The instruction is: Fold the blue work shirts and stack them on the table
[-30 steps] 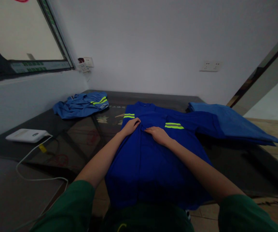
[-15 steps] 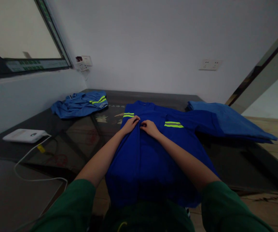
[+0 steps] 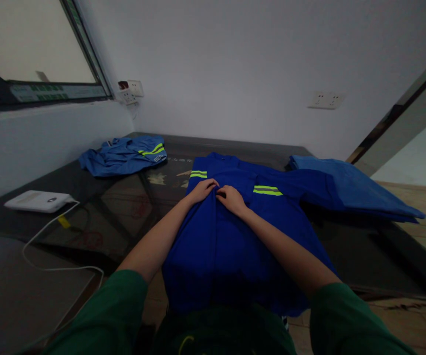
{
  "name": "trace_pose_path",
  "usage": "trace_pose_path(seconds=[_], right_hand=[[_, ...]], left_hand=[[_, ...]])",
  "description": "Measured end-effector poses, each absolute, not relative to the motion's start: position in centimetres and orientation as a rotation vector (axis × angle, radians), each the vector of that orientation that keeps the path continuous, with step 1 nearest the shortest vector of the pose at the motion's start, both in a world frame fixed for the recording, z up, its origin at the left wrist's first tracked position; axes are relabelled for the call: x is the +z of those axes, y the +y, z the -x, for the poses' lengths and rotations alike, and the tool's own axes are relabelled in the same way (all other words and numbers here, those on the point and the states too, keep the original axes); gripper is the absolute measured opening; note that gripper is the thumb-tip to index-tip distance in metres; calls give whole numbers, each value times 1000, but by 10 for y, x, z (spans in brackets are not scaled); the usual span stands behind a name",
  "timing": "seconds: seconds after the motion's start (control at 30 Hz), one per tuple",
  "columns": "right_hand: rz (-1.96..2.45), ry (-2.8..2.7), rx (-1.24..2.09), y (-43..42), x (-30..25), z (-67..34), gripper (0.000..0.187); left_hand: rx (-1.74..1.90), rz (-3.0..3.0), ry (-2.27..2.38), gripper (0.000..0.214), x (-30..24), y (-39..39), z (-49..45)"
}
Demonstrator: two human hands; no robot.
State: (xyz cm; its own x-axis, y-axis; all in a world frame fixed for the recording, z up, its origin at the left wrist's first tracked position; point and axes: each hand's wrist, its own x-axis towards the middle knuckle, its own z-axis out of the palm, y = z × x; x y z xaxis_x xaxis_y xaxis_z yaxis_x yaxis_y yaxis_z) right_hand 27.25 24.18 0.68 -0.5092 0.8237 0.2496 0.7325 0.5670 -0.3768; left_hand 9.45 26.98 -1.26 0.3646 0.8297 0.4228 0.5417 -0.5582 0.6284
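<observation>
A dark blue work jacket [image 3: 250,236] with yellow-green reflective stripes lies front side up, its collar toward the wall and its hem hanging over the near table edge. At the front placket, on the chest, my left hand [image 3: 203,190] pinches the cloth. Close beside it, my right hand [image 3: 232,198] has its fingers closed at the same placket edge. The fingertips of both hands almost meet. Whether a button sits between them is too small to make out. The jacket's right-side sleeve stretches out toward the folded cloth.
Folded blue cloth [image 3: 357,190] lies at the table's right end. A crumpled blue garment [image 3: 120,157] with yellow-green stripes is at the back left. Nearer, a white power bank [image 3: 37,201] with a white cable [image 3: 65,269] rests on the dark table [image 3: 124,212]. Wall sockets [image 3: 326,100] are behind.
Both hands stay at the placket, their fingertips slightly closer together. The whole view has shifted slightly; the jacket and other things lie as before.
</observation>
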Motion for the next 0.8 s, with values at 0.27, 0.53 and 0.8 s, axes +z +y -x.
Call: trace_pose_path(seconds=[0.27, 0.53, 0.8], right_hand=[[1307, -2465, 216, 240, 12, -279, 19], [1383, -2423, 107, 228, 17, -268, 17], [1122, -2654, 29, 214, 11, -300, 39]], left_hand=[[999, -2245, 1230, 22, -6, 264, -93], [886, -2400, 1412, 16, -7, 271, -101], [761, -2573, 1566, 13, -13, 264, -103]])
